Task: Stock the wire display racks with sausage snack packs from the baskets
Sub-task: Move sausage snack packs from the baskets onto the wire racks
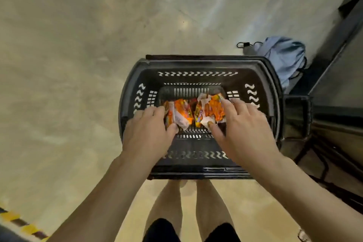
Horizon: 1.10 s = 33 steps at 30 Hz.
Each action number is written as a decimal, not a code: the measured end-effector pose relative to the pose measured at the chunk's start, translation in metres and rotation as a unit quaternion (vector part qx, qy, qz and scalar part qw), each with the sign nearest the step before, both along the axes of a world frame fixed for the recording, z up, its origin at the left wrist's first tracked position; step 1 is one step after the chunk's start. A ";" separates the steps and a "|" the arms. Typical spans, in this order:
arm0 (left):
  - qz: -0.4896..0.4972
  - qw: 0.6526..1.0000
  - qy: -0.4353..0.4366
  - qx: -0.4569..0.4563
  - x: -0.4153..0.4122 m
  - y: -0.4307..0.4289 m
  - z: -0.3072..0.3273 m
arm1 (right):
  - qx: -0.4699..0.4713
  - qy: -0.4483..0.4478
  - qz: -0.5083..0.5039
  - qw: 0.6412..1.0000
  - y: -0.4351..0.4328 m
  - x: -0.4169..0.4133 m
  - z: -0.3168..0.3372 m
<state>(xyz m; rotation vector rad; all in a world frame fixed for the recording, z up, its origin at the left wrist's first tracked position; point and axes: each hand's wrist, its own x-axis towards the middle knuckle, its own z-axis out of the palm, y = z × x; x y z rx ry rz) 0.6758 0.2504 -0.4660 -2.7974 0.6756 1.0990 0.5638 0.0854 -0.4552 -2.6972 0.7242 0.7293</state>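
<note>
Hands, two, reach into one black basket [196,65]: left hand [146,133] pinches one bunch of orange sausage packs [181,113], right hand [247,129] grips a second bunch [213,110], both low inside it. Packs per bunch cannot be counted. One blue bag [282,59] lies beside the basket.

Glossy beige concrete floor [78,45], pale blue bag [282,59] beside dark cabinet [337,76], yellow-black hazard tape [23,226] lower left

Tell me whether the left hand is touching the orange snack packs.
Touching. The head view shows the left hand gripping the left bunch of snack packs between thumb and fingers, inside the basket.
</note>
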 end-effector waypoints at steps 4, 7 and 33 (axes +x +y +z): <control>0.016 0.999 0.030 0.032 0.001 -0.001 -0.128 | 0.019 0.033 0.025 0.999 -0.008 0.007 -0.120; 0.012 0.998 0.045 0.034 -0.004 -0.002 -0.215 | 0.034 0.063 0.023 0.997 -0.013 0.005 -0.201; 0.096 0.984 0.137 0.066 0.020 0.007 -0.413 | 0.029 0.113 0.019 0.993 -0.060 0.002 -0.419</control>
